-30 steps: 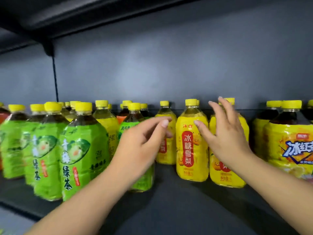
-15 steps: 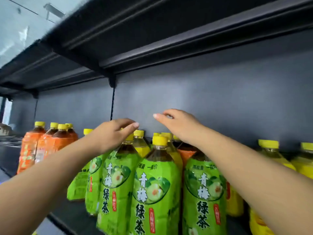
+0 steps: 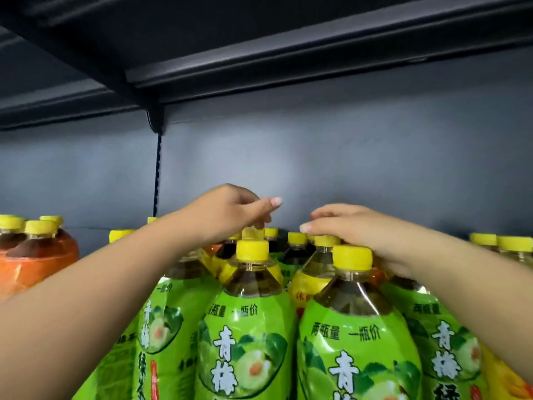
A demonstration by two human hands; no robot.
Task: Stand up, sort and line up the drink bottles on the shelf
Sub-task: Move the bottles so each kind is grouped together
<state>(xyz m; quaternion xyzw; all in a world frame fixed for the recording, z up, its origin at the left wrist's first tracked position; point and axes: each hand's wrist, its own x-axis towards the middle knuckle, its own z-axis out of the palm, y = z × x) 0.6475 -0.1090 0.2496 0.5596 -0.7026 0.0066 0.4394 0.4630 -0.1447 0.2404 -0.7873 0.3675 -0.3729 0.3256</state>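
Note:
Green tea bottles with yellow caps crowd the front of the shelf; one stands at the centre point(image 3: 248, 342) and another to its right point(image 3: 354, 350). Behind them are a yellow-labelled bottle point(image 3: 310, 284) and more caps. My left hand point(image 3: 227, 212) reaches over the front row, its curled fingers pinching the yellow cap of a rear bottle point(image 3: 253, 233). My right hand point(image 3: 357, 229) is curled over the top of a rear bottle with an orange label point(image 3: 378, 276), whose cap is hidden under the palm.
Orange-labelled bottles point(image 3: 37, 255) stand at the left. More yellow-capped bottles point(image 3: 501, 243) stand at the far right. The dark shelf above point(image 3: 259, 67) hangs low over the caps, and the grey back panel point(image 3: 346, 154) closes off the rear.
Both hands dropped from above the caps onto the tops of rear-row bottles and curled over them. The view moved closer to the green bottles.

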